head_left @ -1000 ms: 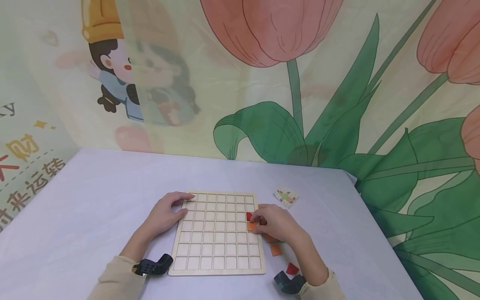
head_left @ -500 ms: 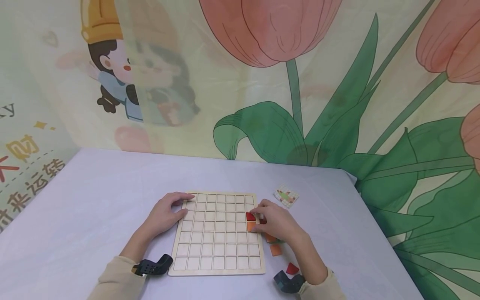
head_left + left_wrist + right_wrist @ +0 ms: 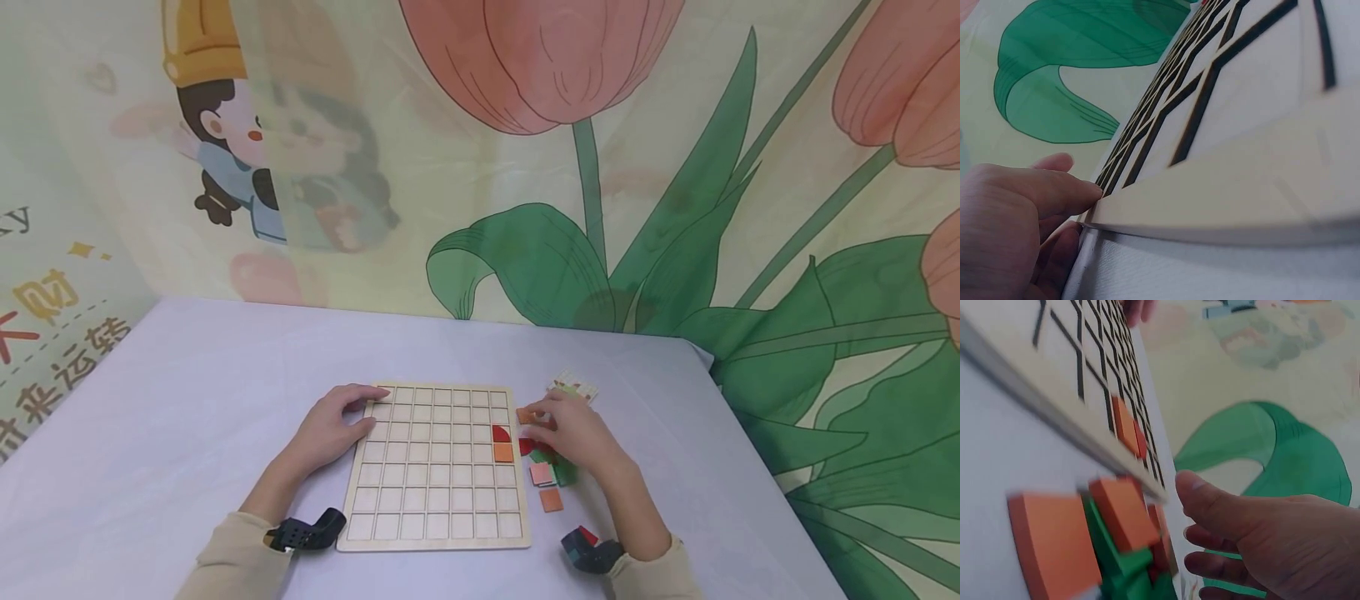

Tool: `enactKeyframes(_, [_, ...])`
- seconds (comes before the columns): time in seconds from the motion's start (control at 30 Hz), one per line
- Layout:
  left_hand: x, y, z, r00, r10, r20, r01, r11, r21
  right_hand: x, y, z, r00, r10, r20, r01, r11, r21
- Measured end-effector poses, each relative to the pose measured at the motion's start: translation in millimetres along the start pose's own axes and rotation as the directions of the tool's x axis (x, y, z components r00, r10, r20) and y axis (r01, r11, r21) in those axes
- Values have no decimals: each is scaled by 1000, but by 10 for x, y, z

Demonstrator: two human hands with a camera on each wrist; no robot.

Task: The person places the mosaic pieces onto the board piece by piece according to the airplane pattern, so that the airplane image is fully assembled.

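A pale wooden grid board (image 3: 431, 467) lies on the white table. My left hand (image 3: 330, 427) rests on its left edge, thumb and fingers spread; the left wrist view shows the fingertips at the rim of the board (image 3: 1235, 194). A red rounded piece (image 3: 500, 433) sits in a right-column cell, directly above an orange square (image 3: 503, 452). My right hand (image 3: 573, 429) is just off the board's right edge, above loose pieces, its fingers by an orange piece (image 3: 526, 415). In the right wrist view the right hand (image 3: 1272, 537) has nothing visible between its parted fingers.
Right of the board lie green pieces (image 3: 566, 472), a pinkish square (image 3: 542, 474), an orange square (image 3: 551, 500) and red pieces. A small patterned card (image 3: 573, 383) lies behind my right hand, partly covered. Another red piece (image 3: 588, 535) is near the right wrist device.
My right hand has let go of the red piece and moved right, off the board to the loose pieces, uncovering the orange square beside it. My left hand has stayed still.
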State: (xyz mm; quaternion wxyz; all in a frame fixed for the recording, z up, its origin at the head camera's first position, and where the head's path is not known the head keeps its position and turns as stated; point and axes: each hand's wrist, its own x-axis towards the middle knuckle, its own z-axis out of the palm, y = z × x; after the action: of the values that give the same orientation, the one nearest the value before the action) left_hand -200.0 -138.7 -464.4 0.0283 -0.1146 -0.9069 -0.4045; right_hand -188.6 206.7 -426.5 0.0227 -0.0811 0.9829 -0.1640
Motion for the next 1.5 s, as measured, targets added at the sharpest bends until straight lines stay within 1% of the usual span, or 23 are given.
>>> enactKeyframes(0.07, [-3,3,-1,1000,-2,0,2,1000,-1,23,67,6,999,46,-5,-45,999,9])
enactKeyframes(0.13, [-6,7,-3,1000,-2,-2,2,1000,-2,43,120,27,998,58,-7,-58,998,14])
enactKeyframes(0.4, [-11,16,-11,1000,5,0,-5,1000,-2,85,167,139,999,-6,-46,8,999,41])
enactKeyframes(0.57, [-1,3,-10,1000,9,2,-9,1000,-8,96,151,171,997,-8,-72,9,1000,20])
enactKeyframes(0.73, [5,-6,-10,1000,15,1,-15,1000,-12,99,124,162,996,21,-81,-20,1000,19])
enactKeyframes(0.83, [2,-7,-10,1000,17,1,-17,1000,-12,91,112,140,997,42,-63,-41,999,23])
enactKeyframes(1.0, [-5,-2,-12,1000,17,2,-17,1000,-13,68,85,56,999,33,-31,-33,999,-9])
enactKeyframes(1.07, [-7,4,-12,1000,16,3,-15,1000,-12,47,71,11,1000,18,-14,-18,1000,-10])
enactKeyframes(1.17, [-8,6,-14,1000,15,6,-15,1000,-6,15,48,-40,999,-15,45,15,1000,-7])
enactKeyframes(1.3, [-6,1,-14,1000,15,8,-15,1000,-1,-18,11,-57,989,-82,127,84,996,-15])
enactKeyframes(1.4, [-6,-5,-14,1000,16,7,-16,1000,-1,-30,-26,-53,986,-98,135,103,994,-29])
enactKeyframes(1.5, [-4,-6,-12,1000,16,8,-16,1000,-5,-39,-55,-44,987,-89,133,93,995,-31])
